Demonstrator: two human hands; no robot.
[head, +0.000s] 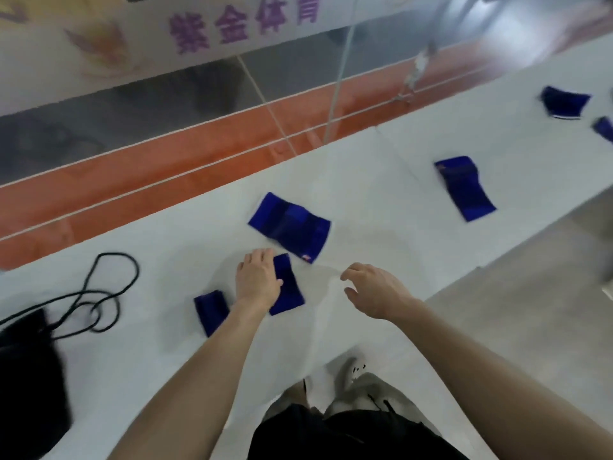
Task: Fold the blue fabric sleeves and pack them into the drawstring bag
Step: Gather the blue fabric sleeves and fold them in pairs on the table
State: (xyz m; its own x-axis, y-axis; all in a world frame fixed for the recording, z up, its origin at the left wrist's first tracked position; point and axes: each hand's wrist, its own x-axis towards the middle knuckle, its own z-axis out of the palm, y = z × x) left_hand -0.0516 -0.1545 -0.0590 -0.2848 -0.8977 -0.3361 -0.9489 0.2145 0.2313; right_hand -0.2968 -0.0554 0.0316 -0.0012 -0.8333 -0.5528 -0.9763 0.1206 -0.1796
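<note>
Blue fabric fills this head view: a flat dark-blue fabric sleeve [292,293] lies on the long white table [381,200], pinned under the left hand [257,278], whose fingers lie straight. The right hand [371,290] hovers just beside it, loosely curled and holding nothing. A small blue sleeve [211,312], apparently folded, lies by the left wrist. The black drawstring bag [30,376] sits at far left. Folding seems to be in hand; next, the right hand probably needs to lift the free edge over.
</note>
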